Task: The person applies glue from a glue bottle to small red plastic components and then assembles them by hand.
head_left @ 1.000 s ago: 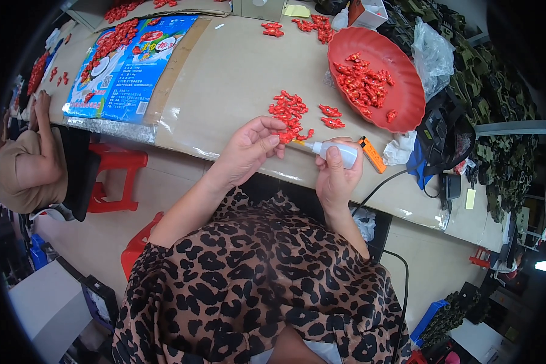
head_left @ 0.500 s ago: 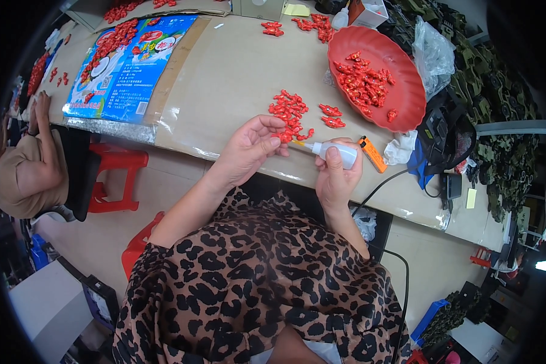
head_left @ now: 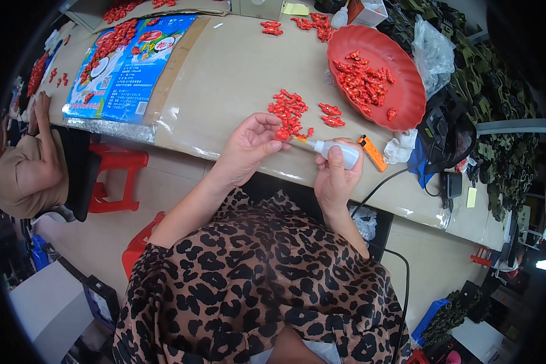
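My left hand (head_left: 253, 145) is closed, pinching a small glossy red piece (head_left: 282, 134) between thumb and fingers at the table's near edge. In my right hand (head_left: 335, 176) is a translucent white squeeze bottle (head_left: 340, 154), held on its side. Its thin yellowish nozzle (head_left: 303, 141) points left at the red piece; whether the tip touches it I cannot tell. Just beyond the left fingers lies a pile of small red pieces (head_left: 289, 105). Two larger red clusters (head_left: 332, 115) lie to the right of that pile.
A red scalloped bowl (head_left: 400, 73) holding red pieces is at the right. Near it are an orange lighter (head_left: 373, 154), white tissue (head_left: 400, 147) and a black cable (head_left: 379, 185). A blue printed cardboard sheet (head_left: 124, 91) carries more pieces. Another person (head_left: 33, 164) sits far left by a red stool (head_left: 118, 176).
Both hands stay almost in place. The bottle shifts very slightly and its nozzle now sits a little nearer the red piece in my left hand.
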A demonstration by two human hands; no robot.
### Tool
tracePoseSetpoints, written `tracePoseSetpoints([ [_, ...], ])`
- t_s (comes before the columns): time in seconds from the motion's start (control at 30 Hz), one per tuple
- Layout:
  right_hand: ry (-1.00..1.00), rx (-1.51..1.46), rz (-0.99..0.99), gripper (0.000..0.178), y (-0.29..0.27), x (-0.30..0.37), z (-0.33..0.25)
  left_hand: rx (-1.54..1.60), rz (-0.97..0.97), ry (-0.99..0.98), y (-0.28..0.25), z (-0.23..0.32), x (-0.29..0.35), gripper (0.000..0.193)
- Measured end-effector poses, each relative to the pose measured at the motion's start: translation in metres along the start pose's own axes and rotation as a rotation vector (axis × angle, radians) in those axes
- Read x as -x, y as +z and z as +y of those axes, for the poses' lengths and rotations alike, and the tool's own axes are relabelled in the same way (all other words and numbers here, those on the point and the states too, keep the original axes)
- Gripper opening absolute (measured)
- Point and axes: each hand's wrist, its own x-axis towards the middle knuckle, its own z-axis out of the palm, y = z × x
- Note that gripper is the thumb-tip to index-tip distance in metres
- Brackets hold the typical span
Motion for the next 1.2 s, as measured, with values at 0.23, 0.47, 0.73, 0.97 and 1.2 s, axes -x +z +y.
tracePoseSetpoints([
  [0.23,0.035,-0.008,-0.011,0.017,0.001,0.001,0.001,-0.006,0.013,0.016,0.000,-0.002,0.000,0.032],
  [0.47,-0.044,0.047,-0.051,0.017,0.002,0.000,-0.003,-0.012,0.007,0.008,0.000,-0.001,0.000,0.032],
  [0.73,-0.107,0.239,-0.147,0.019,0.001,0.000,-0.010,-0.013,-0.009,0.004,-0.002,-0.002,0.001,0.033],
  [0.97,0.000,0.024,-0.062,0.018,-0.004,-0.003,-0.015,-0.013,-0.019,-0.006,-0.003,0.000,0.000,0.033],
  [1.2,0.222,-0.163,-0.020,0.033,-0.010,-0.016,-0.028,0.127,-0.053,-0.075,-0.007,0.003,-0.001,0.029],
])
